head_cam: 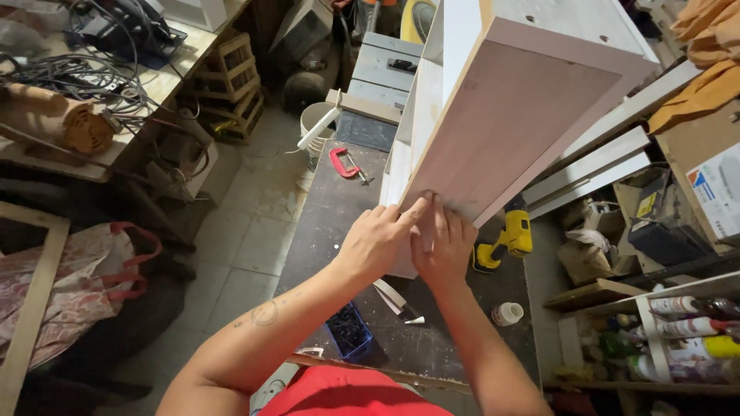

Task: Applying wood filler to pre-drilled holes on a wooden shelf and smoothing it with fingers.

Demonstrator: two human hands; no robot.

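Fingers of left hand (375,240) and right hand (443,250) press flat, gripping nothing, on white cabinet (509,115) corner.

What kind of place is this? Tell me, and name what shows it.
Most likely a small woodworking shop: a dark workbench carries a red clamp and a yellow cordless drill, and both hands press on a white cabinet.

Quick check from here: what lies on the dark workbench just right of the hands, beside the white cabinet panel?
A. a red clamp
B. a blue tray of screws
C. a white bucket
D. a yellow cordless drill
D: the yellow cordless drill lies on the dark workbench just right of the right hand, while both hands press on the lower edge of the white cabinet panel.
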